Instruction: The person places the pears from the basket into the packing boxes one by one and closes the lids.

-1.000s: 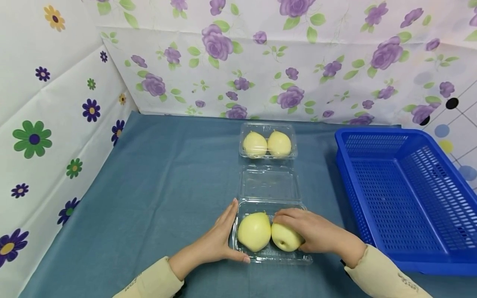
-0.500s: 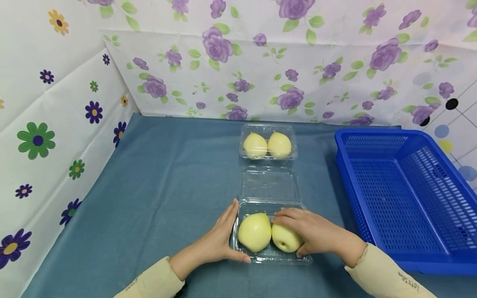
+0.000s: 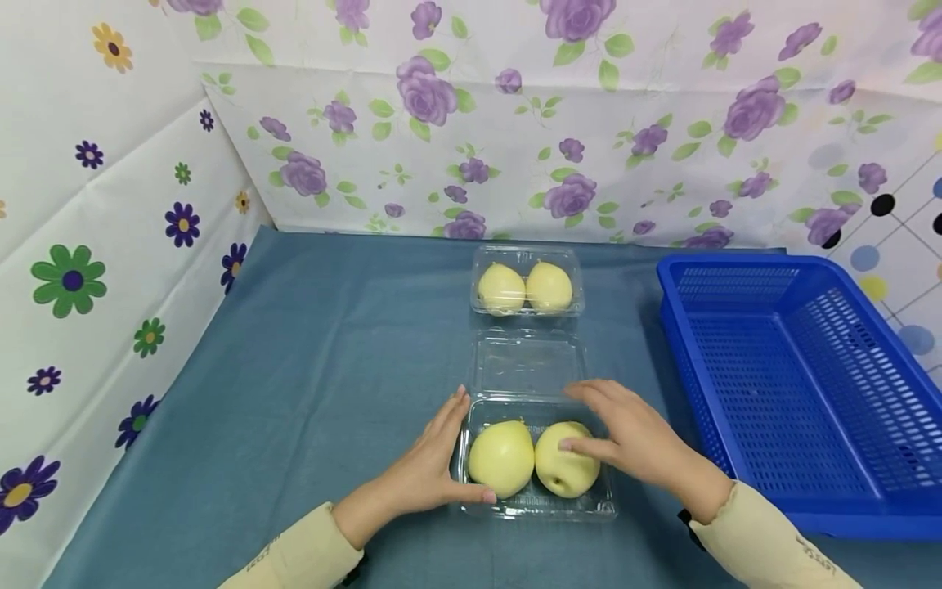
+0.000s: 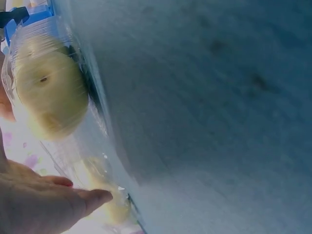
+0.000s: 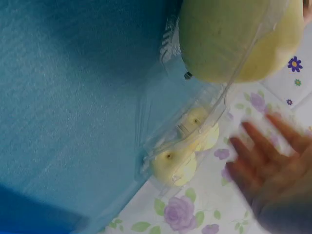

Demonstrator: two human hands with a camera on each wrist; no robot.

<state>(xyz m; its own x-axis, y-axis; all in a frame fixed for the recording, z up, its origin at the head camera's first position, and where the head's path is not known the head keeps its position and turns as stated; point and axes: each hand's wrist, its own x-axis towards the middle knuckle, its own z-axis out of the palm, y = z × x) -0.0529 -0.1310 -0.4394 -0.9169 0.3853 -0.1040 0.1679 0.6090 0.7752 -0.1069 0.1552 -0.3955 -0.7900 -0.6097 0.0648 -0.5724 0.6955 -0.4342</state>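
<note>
An opened clear plastic clamshell box holds two pale yellow pears side by side, a left pear and a right pear. Its lid lies folded back on the far side. My left hand rests along the box's left wall, fingers straight and thumb stretched across the near left corner. Over the right edge of the box, my right hand is spread with nothing in it; its thumb overlaps the right pear in the head view. In the right wrist view the right hand's fingers are spread apart beside the box.
Behind the lid stands a closed clear box with two more pears in it. A blue plastic basket is at the right. Blue cloth covers the table, and flowered sheets hang at the back and left.
My right hand has let go of the right pear and moved up and to the right, its fingers opening. The left hand stays at the box's left side.
</note>
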